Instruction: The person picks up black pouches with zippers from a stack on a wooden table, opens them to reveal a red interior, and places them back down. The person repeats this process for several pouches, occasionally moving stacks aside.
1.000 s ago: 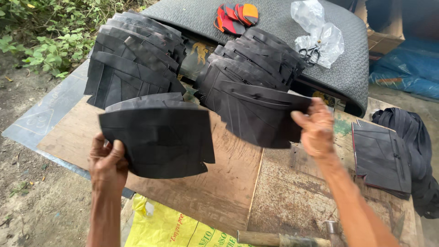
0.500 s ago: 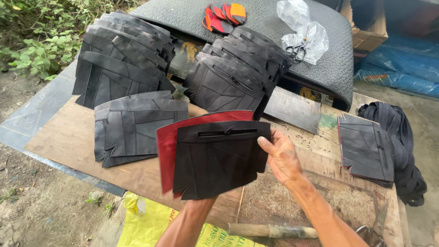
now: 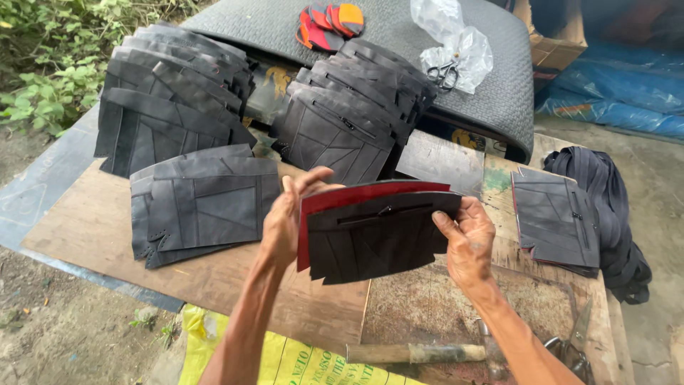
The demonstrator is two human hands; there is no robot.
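Note:
My left hand [image 3: 286, 219] and my right hand [image 3: 467, 239] together hold up a black patchwork panel [image 3: 377, 239] with a zip slit, backed by a red sheet [image 3: 335, 201] that shows along its top and left edge. The left hand grips the left edge, the right hand the right edge. The piece hovers above the wooden board [image 3: 92, 228]. Just left of it a small pile of similar black panels [image 3: 203, 203] lies flat on the board.
Two fanned rows of black panels [image 3: 171, 93] [image 3: 356, 107] lean at the back. Another panel stack [image 3: 556, 221] and a bundle of dark zips [image 3: 613, 207] lie at right. A hammer [image 3: 427, 352], shears [image 3: 570, 349], scissors in a plastic bag [image 3: 445, 71] and red-orange pieces [image 3: 329, 25] are around.
A second ago my left hand put a black panel down on the left pile while my right reached into the back row. Now both hands hold a black-and-red panel in front.

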